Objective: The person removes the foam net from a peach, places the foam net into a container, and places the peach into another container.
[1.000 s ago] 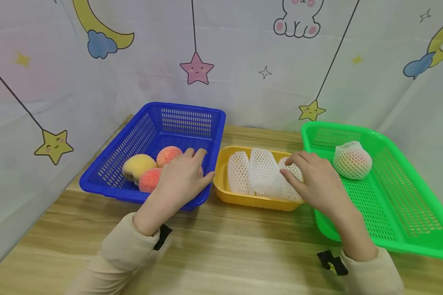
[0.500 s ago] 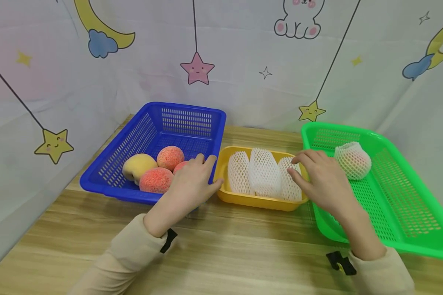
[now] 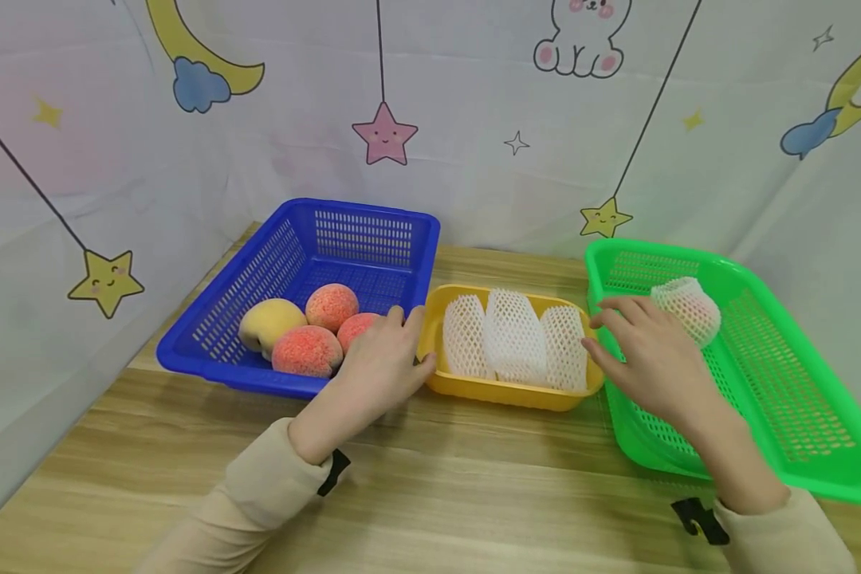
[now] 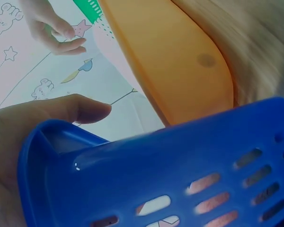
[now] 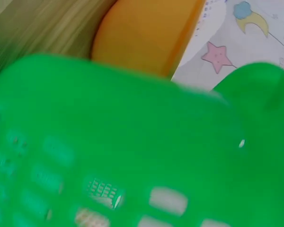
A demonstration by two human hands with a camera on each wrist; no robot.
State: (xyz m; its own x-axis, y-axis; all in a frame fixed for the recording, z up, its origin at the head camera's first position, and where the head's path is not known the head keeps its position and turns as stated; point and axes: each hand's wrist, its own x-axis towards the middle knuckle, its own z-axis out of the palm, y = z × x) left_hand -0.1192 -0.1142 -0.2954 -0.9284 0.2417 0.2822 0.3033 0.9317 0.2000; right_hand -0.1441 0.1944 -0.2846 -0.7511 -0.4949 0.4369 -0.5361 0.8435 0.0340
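My left hand (image 3: pixel 380 363) hovers over the front right corner of the blue basket (image 3: pixel 237 376), fingers relaxed and holding nothing. Beneath and beside it lie a yellow peach (image 3: pixel 271 323) and three red ones, including the front peach (image 3: pixel 307 351), back peach (image 3: pixel 332 307) and partly covered peach (image 3: pixel 357 327). Above the left rim of the green basket (image 3: pixel 825 375) is my right hand (image 3: pixel 656 363), loosely bent and without a thing in it. It partly hides a peach in a white foam net (image 3: pixel 692 309).
Between the baskets stands a yellow tray (image 3: pixel 502 395) with three white foam nets (image 3: pixel 514 339) in it. All rest on a wooden table (image 3: pixel 473 486). A printed cloth (image 3: pixel 473 199) hangs behind.
My left hand has shifted right, off the red peaches, uncovering more of them. My right hand has moved right, from above the rightmost foam net to over the green basket.
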